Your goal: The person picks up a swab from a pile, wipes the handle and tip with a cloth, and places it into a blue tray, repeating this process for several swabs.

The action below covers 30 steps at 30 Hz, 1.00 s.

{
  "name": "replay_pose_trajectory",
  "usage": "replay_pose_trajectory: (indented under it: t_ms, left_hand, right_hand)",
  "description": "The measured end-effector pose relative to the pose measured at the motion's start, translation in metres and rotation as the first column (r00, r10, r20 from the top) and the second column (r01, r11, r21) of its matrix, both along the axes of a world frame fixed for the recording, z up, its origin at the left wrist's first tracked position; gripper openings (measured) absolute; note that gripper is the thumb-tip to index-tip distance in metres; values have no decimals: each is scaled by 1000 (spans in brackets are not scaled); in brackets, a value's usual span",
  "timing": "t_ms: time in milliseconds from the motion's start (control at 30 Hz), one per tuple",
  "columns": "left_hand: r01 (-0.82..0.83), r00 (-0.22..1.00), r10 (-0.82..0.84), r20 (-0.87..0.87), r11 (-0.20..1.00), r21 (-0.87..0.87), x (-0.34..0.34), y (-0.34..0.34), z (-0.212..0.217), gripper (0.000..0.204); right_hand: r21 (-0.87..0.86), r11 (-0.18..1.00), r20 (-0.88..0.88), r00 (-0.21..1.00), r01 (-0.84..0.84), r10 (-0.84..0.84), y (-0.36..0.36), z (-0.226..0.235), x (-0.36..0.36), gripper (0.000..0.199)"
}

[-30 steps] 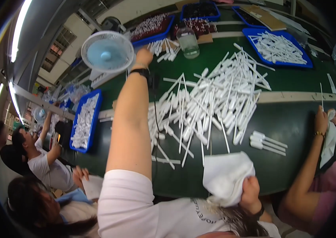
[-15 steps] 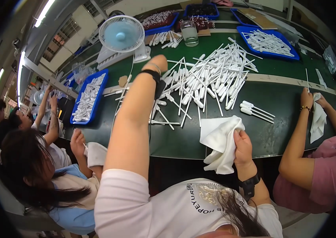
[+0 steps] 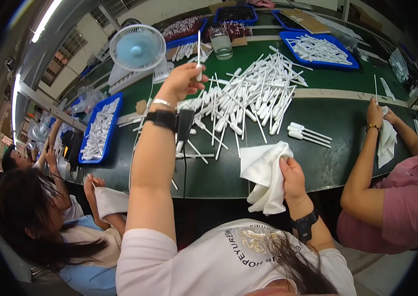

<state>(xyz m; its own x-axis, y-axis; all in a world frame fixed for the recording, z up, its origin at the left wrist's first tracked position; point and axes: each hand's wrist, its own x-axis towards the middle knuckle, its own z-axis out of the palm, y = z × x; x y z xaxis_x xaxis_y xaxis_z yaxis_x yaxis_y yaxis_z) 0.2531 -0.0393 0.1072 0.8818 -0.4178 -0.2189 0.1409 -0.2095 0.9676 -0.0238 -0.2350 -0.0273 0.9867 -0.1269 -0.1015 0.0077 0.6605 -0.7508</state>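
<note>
My left hand (image 3: 181, 81) is raised above the green table (image 3: 337, 123) and pinches a thin white plastic pipette (image 3: 198, 52) upright. A black wrist strap sits on that forearm. My right hand (image 3: 290, 172) grips a white cloth (image 3: 264, 172) at the table's near edge. A big heap of white pipettes (image 3: 248, 96) lies on the table in front of me, just past my left hand. Three pipettes (image 3: 307, 134) lie apart to the right of the cloth.
A small blue fan (image 3: 137, 48) stands at the back left. Blue trays of pipettes sit at the left (image 3: 99, 129) and back right (image 3: 317, 48). A clear jar (image 3: 221, 42) stands behind the heap. A person on my right (image 3: 391, 197) holds a cloth; others sit at my left (image 3: 46, 232).
My left hand drew back from the far reach over the heap and now holds a pipette upright. The view swung lower; my right hand stays on the cloth.
</note>
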Motion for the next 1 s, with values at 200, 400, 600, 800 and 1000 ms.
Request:
replay_pose_trajectory:
  t_ms: [200, 400, 600, 800, 1000]
  left_hand:
    - [150, 949, -286, -130, 778, -610, -173, 1, -19, 23]
    - [85, 844, -390, -367, 774, -627, -243, 17, -100, 24]
    - [-125, 902, -162, -401, 790, -600, -252, 35, -119, 21]
    - [-128, 894, -159, -419, 806, -578, -253, 34, -117, 20]
    - [-99, 906, -175, -385, 797, -596, -257, 40, -122, 20]
  right_hand:
    - [-18, 1000, 7, 1000, 9, -9, -1, 0, 1, 27]
    - [9, 1000, 27, 1000, -17, 17, 3, 8, -1, 28]
    - [164, 986, -12, 1000, 5, -3, 27, 14, -16, 29]
    - [187, 982, 10, 1000, -6, 4, 43, 22, -25, 29]
    - [163, 987, 11, 1000, -5, 3, 45, 16, -30, 29]
